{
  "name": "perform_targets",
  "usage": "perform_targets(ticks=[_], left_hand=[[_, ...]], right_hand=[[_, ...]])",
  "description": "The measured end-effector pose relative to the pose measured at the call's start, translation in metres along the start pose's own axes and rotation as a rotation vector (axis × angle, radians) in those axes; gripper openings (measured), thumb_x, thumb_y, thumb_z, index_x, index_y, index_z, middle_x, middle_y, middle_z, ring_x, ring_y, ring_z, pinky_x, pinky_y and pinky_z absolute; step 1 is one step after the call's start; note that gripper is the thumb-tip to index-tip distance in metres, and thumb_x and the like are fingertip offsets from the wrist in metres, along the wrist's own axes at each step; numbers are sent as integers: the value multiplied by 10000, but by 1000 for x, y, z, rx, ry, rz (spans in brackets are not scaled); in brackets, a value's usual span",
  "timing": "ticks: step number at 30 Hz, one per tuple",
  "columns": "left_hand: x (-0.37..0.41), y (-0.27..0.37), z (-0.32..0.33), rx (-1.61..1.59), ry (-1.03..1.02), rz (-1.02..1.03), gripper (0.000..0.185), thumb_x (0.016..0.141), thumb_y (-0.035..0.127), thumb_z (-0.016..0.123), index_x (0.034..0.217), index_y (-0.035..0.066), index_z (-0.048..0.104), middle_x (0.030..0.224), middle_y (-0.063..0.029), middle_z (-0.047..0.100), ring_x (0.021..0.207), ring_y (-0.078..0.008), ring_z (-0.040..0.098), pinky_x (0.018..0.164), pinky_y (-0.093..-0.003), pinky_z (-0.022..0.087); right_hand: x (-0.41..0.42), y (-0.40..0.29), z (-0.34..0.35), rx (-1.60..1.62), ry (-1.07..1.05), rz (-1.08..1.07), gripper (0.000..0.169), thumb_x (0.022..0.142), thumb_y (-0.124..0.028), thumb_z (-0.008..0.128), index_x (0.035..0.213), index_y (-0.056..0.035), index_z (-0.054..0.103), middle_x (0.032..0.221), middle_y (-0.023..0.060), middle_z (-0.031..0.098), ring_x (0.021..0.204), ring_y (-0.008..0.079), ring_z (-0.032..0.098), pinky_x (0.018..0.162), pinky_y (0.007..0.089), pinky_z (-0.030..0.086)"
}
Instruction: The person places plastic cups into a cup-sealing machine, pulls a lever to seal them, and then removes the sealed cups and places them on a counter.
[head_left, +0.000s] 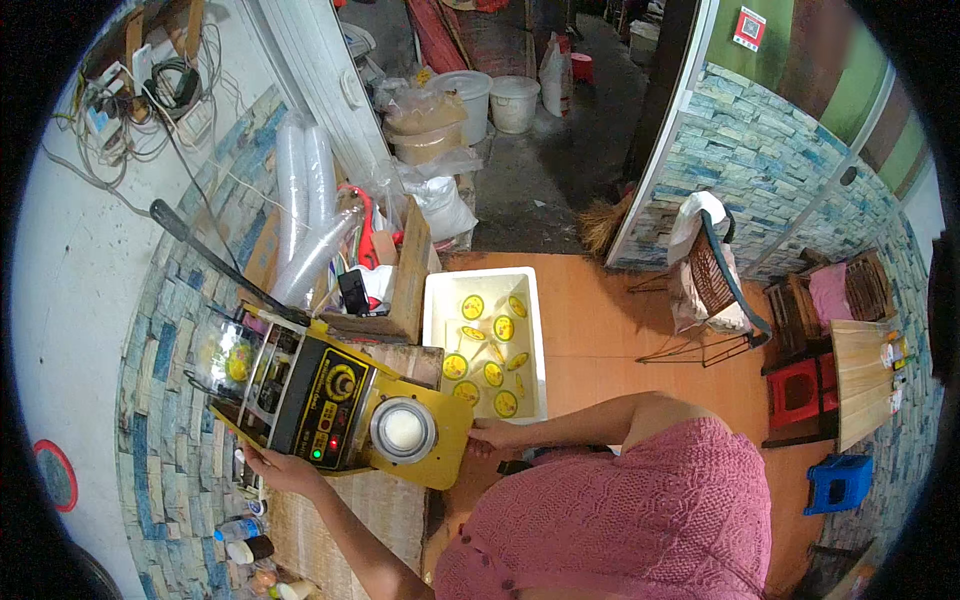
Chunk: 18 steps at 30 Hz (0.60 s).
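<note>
A yellow and black cup sealing machine (330, 405) stands on a wooden table in front of me, its panel lights lit green and red. On its pulled-out yellow tray (450, 450), a cup with white contents (403, 430) sits in the round metal holder (379, 442). My right hand (491, 435) grips the front edge of the tray. Against the machine's lower side rests my left hand (285, 471), its fingertips partly hidden. A long black lever (217, 259) rises at the back. Beside the machine, a white foam box (538, 337) contains several cups with yellow printed lids (503, 328).
A cardboard box (411, 262) behind the machine holds sleeves of clear plastic cups (319, 180) and a phone (353, 292). Bottles (240, 529) line the wall side of the wooden table (360, 517). To the right are a folding chair (712, 270) and a blue stool (838, 484).
</note>
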<state>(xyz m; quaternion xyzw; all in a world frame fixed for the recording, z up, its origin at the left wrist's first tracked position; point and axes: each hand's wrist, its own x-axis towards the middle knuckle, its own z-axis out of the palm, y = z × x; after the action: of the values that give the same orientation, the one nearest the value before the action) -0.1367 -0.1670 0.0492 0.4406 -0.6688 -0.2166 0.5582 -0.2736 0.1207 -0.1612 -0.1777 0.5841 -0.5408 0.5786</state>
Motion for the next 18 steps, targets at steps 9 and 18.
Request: perform_targets(ticks=[9,18], left_hand=[[2,-12,0,-49,23,31,398,924,196,336,1234,-32,438,1240,-213,468,1136,-331,468,964,-388,363],[1,-7,-2,-4,24,36,405,905,185,338,1222,-43,445,1232,-220,471,1125,-342,472,957,-391,363]], right_hand=[[8,-20,32,184,19,-108,374,921,-364,457,959,2,530,747,67,587,637,163,577,572,296,488],[60,-28,46,324,-102,-207,279,932,-309,457,951,-41,533,757,51,600,656,138,590,592,281,509]])
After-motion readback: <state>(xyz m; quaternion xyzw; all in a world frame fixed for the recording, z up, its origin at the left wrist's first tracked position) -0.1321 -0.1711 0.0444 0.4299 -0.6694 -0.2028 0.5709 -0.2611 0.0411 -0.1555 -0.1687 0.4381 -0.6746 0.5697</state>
